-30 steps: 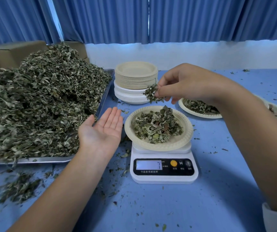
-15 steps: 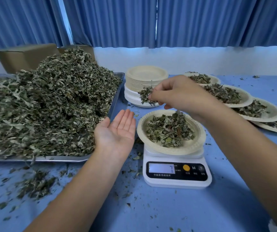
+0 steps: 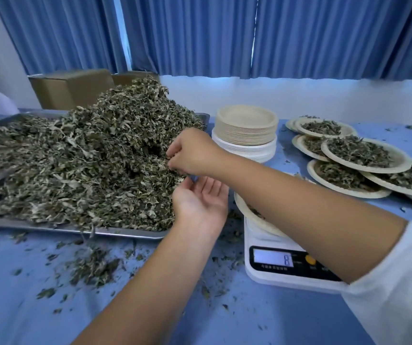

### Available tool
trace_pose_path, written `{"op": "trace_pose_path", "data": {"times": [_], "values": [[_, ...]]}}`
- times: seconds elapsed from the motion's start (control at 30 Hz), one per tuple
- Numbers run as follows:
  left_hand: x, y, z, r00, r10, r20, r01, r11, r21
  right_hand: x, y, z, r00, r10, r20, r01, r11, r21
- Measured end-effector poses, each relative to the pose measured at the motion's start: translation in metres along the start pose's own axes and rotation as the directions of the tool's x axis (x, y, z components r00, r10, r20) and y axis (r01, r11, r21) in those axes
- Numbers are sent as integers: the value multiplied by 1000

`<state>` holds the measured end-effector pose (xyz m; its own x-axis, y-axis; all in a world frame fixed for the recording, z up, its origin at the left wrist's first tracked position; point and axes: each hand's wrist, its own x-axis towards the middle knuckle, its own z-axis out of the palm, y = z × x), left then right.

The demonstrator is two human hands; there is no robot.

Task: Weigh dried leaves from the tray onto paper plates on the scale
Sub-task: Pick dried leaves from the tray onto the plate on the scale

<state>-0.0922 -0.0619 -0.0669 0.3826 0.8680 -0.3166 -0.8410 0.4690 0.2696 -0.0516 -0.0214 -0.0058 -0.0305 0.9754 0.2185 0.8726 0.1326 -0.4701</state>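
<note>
Since the earlier frame my right hand (image 3: 195,153) has crossed from above the scale over to the leaf heap, and the readout now shows 8 rather than 7. Nearest me, loose crumbs of leaf (image 3: 93,266) lie scattered on the blue worktop (image 3: 38,307). To the right stands the white scale (image 3: 282,260), its paper plate (image 3: 254,215) mostly hidden under my right forearm, with only a sliver of leaves showing in it. My left hand (image 3: 200,202) is held palm up with fingers spread and slightly curled, right at the near right edge of the metal tray (image 3: 125,232). Just beyond it, my right hand is turned knuckles up, fingers curled and pinched into the dried leaves (image 3: 88,165) piled high on the tray. Farther right sits a stack of empty paper plates (image 3: 246,131), and beyond the scale on the right, several filled plates (image 3: 359,153) overlap one another. At the back are cardboard boxes (image 3: 70,89) and blue curtains (image 3: 200,33).
</note>
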Motion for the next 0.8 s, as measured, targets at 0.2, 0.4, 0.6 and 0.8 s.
{"op": "trace_pose_path", "data": {"times": [0.2, 0.4, 0.6, 0.8], "values": [[-2, -4, 0, 999, -33, 13, 30, 988, 152, -36, 37, -40, 995, 87, -46, -80, 987, 137], [-3, -7, -1, 999, -31, 22, 25, 971, 238, -92, 92, -77, 960, 231, -160, -203, 964, 172], [-4, -4, -1, 1000, -3, 17, -2, 972, 236, -117, 112, -101, 944, 254, -210, -244, 967, 73], [-2, -3, -3, 1000, 3, 10, -5, 975, 224, -123, 110, -104, 938, 319, 137, -314, 948, -55]]}}
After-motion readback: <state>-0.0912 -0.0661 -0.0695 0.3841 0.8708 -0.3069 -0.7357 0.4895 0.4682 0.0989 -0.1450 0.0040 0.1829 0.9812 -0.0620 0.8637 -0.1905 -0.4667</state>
